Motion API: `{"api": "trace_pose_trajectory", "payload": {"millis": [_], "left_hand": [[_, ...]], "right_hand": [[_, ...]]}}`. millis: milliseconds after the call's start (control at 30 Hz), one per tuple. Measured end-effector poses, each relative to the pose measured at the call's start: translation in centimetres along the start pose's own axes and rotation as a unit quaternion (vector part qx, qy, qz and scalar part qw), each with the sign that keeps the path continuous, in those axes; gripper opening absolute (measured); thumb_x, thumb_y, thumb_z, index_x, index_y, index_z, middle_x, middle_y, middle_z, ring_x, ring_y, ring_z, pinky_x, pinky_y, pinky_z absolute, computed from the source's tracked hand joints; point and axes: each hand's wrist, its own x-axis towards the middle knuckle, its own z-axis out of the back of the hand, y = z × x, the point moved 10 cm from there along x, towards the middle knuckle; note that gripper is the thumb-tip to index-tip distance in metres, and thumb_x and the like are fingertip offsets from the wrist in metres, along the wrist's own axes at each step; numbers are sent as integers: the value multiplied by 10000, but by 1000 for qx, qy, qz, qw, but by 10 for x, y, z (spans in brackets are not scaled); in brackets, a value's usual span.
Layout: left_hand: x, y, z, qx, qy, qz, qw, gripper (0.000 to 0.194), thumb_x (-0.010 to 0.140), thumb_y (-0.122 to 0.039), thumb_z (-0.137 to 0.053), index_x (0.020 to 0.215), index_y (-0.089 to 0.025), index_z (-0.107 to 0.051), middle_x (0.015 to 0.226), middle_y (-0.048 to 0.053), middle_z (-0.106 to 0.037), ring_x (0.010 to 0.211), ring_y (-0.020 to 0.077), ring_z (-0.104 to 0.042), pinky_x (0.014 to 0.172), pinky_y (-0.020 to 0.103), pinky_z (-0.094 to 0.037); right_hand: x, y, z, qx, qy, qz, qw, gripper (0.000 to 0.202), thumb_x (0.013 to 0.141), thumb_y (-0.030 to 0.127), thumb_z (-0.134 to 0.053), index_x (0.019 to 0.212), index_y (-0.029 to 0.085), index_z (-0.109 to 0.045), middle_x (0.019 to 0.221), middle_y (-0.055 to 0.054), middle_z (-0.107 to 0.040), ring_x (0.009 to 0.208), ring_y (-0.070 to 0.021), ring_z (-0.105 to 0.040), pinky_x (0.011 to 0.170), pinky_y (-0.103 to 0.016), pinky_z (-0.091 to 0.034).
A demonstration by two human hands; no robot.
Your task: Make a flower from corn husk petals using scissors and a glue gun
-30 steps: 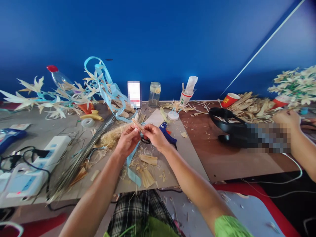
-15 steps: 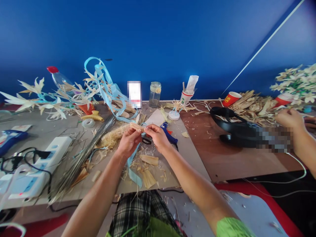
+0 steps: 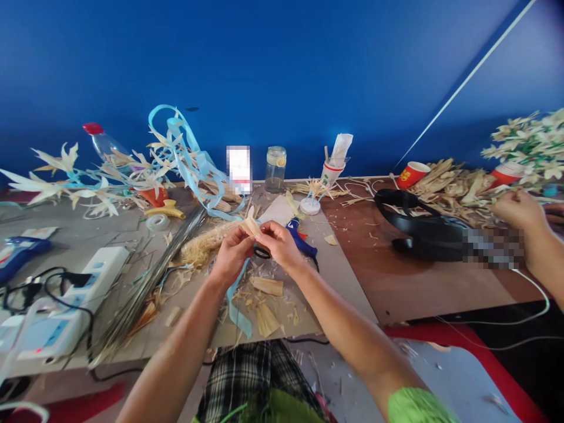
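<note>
Between my two hands is a pale strip of dried corn husk [image 3: 251, 225], its pointed end sticking up. My left hand [image 3: 232, 252] pinches it from the left, fingers closed. My right hand [image 3: 277, 242] pinches it from the right, its fingertips close to the left ones. Just below my hands lie the black handles of scissors [image 3: 262, 252] and a light blue ribbon [image 3: 239, 314]. Behind my right hand rests a blue glue gun [image 3: 303, 236]. Loose husk pieces [image 3: 267, 286] are scattered on the board nearer to me.
Thin wires [image 3: 154, 279] lie in a bundle at left, beside a white power strip [image 3: 99, 279] with black cables. Husk flowers [image 3: 94, 191] spread at back left. A glass jar [image 3: 275, 170] stands by the wall. At right are a black headband-like device [image 3: 418, 238] and another person's hand [image 3: 520, 214].
The husk strip has turned in my fingers, and its pointed end now rises more plainly above them. Both hands stay in nearly the same place.
</note>
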Motion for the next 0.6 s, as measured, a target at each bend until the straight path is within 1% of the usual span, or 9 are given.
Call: {"api": "trace_pose_trajectory", "payload": {"millis": [100,233,300,400,467,500,567,600], "left_hand": [[-2,-4,-2,-26,-2,2,1000,218,621,-239,-761,714,-136,-594,655,-7,-608,555,75,-523,534,194,-386],[-5,-5,-4,-28,-6,1,1000,242,607,-227,-770,698,-140,-563,654,-12,-605,548,71,-518,523,189,-379],[-5,-5,-1,-28,-11,1,1000,240,618,-225,-759,696,-144,-547,614,-23,-577,515,63,-492,499,185,-358],[-3,-12,11,-40,-35,-17,998,205,653,-207,-718,696,-153,-525,508,-65,-458,422,33,-376,438,175,-283],[-2,-20,24,-47,-74,-33,996,195,662,-184,-694,685,-162,-502,465,-91,-369,387,23,-307,421,171,-258],[-2,-22,28,-50,-82,-32,995,211,653,-169,-692,664,-166,-481,453,-98,-332,382,23,-295,421,171,-259],[-1,-24,26,-53,-68,-30,996,216,663,-185,-688,663,-168,-472,455,-101,-310,377,21,-276,418,172,-252],[-1,-22,23,-46,-55,-21,997,213,667,-195,-689,673,-168,-478,457,-101,-310,375,21,-267,414,174,-242]], "right_hand": [[-2,1,-6,58,17,-10,998,241,637,326,-650,745,185,-486,611,58,-433,533,-71,-342,512,-213,-258],[-4,5,-13,76,45,-16,996,270,592,299,-675,711,194,-457,634,56,-435,556,-79,-359,536,-216,-291],[-4,8,-10,90,40,-10,995,287,587,273,-670,671,202,-406,637,55,-445,560,-82,-370,549,-220,-310],[0,18,4,132,19,24,991,294,597,216,-632,651,208,-343,666,39,-502,605,-98,-427,610,-239,-358],[2,23,15,146,10,36,989,242,609,209,-608,690,217,-380,652,34,-501,619,-112,-446,644,-257,-383],[3,25,19,145,8,38,989,212,621,225,-606,733,220,-425,657,30,-498,635,-119,-459,662,-266,-396],[4,26,23,135,4,37,990,226,649,270,-614,842,217,-508,739,9,-530,695,-126,-493,706,-278,-417],[4,25,21,123,10,32,992,265,658,290,-624,896,213,-537,800,-3,-550,735,-128,-509,729,-279,-421]]}}
